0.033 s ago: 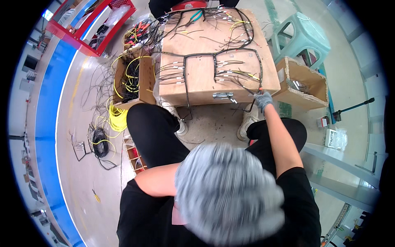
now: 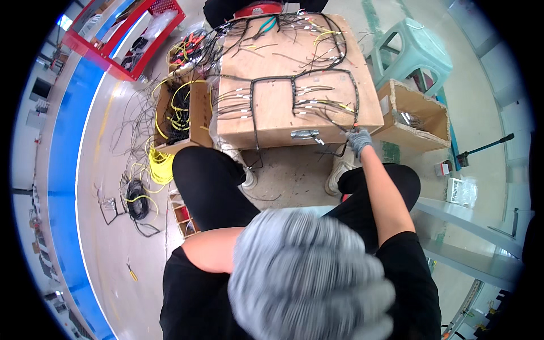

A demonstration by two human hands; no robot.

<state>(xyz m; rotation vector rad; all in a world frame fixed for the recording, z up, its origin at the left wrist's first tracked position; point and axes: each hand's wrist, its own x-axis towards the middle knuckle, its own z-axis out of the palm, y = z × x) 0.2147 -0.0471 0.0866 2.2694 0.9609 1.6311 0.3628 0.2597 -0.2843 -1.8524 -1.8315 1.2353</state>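
The right hand (image 2: 359, 143) in a grey knit glove grasps the black taped wire harness (image 2: 294, 93) at the front edge of the pale plywood box (image 2: 272, 137), where it lies spread; the grey-gloved left hand (image 2: 311, 275) (blurred, near the camera) has a grip I cannot tell.

Left grip (image 2: 311, 275) raised close, blurred, right grip (image 2: 357, 140) extended forward

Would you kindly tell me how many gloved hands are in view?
2: the left hand, large and blurred close to the camera, and the right hand, by the harness at the box's near right corner. Others may be hidden.
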